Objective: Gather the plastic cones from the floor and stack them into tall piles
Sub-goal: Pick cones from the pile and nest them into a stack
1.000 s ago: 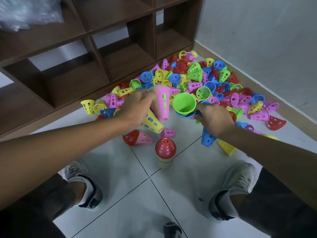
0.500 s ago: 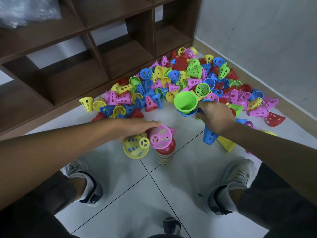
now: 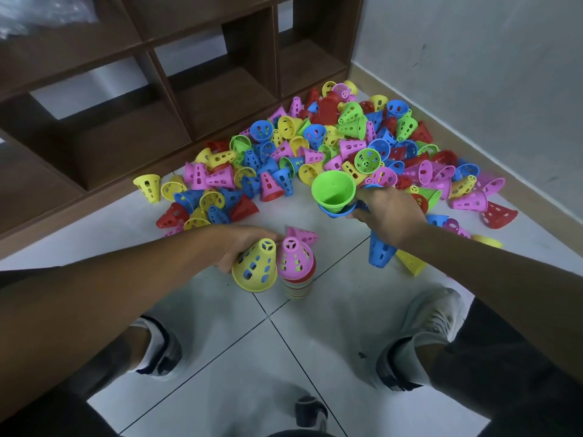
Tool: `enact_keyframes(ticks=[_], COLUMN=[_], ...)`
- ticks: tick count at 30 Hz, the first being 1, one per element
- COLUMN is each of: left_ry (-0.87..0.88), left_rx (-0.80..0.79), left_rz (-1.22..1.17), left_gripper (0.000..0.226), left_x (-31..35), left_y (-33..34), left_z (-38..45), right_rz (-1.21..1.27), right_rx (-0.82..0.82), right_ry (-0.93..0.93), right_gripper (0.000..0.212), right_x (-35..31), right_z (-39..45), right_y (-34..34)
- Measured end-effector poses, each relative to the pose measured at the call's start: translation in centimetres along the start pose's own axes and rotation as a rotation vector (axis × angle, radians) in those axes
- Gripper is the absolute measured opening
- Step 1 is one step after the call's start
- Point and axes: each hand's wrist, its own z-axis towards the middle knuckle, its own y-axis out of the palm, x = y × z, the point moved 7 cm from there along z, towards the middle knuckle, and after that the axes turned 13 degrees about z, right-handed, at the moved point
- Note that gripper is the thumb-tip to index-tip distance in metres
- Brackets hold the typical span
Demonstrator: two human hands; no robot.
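A stack of cones (image 3: 298, 287) stands on the floor between my feet, topped by a pink cone (image 3: 295, 257). My left hand (image 3: 239, 244) grips a yellow cone (image 3: 255, 268) just left of the stack, and its fingertips reach the pink cone's top. My right hand (image 3: 386, 216) holds a green cone nested in a blue cone (image 3: 334, 192), open ends up, above the floor. A big heap of loose coloured cones (image 3: 331, 152) lies beyond both hands.
A dark wooden shelf unit (image 3: 164, 99) runs along the left and back. A grey wall (image 3: 473, 74) closes the right side. A blue cone (image 3: 380, 250) and a yellow cone (image 3: 411, 261) lie under my right forearm. My shoes (image 3: 422, 335) flank the stack.
My left hand brought the pink and yellow cones from the heap down to the stack. The pink cone now sits upright on the stack, and the yellow one has turned tip up. My right hand stayed put.
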Motion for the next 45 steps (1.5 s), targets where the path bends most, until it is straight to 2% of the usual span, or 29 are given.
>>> enact_keyframes(ticks=[5, 9, 16, 19, 24, 30, 34, 37, 39, 45], left_ry=[-0.007, 0.049, 0.234, 0.306, 0.323, 0.330, 0.351, 0.336, 0.389, 0.611], left_rx=[0.044, 0.137, 0.378, 0.382, 0.352, 0.416, 0.483, 0.509, 0.547, 0.589], left_rz=[0.027, 0.050, -0.180, -0.295, -0.437, -0.579, -0.544, -0.454, -0.380, -0.160], left_gripper=[0.040, 0.036, 0.031, 0.028, 0.027, 0.024, 0.016, 0.020, 0.011, 0.021], left_x=[0.1, 0.9, 3.4, 4.9, 6.3, 5.4, 4.4, 3.7, 3.5, 3.0], left_y=[-0.3, -0.9, -3.6, -3.3, -1.9, -0.5, -0.4, 0.0, 0.3, 1.0], left_z=[-0.1, -0.5, -2.1, -2.9, -3.0, -2.1, -0.6, 0.3, 0.5, 0.3], right_rz=[-0.010, 0.005, 0.026, 0.037, 0.044, 0.048, 0.038, 0.033, 0.050, 0.072], right_rx=[-0.007, -0.014, 0.012, 0.033, 0.077, 0.091, 0.088, 0.084, 0.085, 0.092], right_ry=[0.010, 0.008, -0.007, 0.002, 0.023, 0.060, 0.053, 0.034, 0.024, 0.039], right_gripper=[0.012, 0.011, 0.012, 0.013, 0.014, 0.015, 0.016, 0.017, 0.017, 0.018], right_x=[0.0, -0.3, -0.4, 0.0, 1.1, 1.9, 1.8, 1.4, 1.2, 1.5], right_z=[0.0, -0.1, -0.4, -0.7, -1.4, -2.0, -1.9, -1.8, -1.7, -1.7], right_y=[0.1, 0.1, -0.4, -0.9, -1.7, -2.2, -2.1, -2.0, -2.0, -2.0])
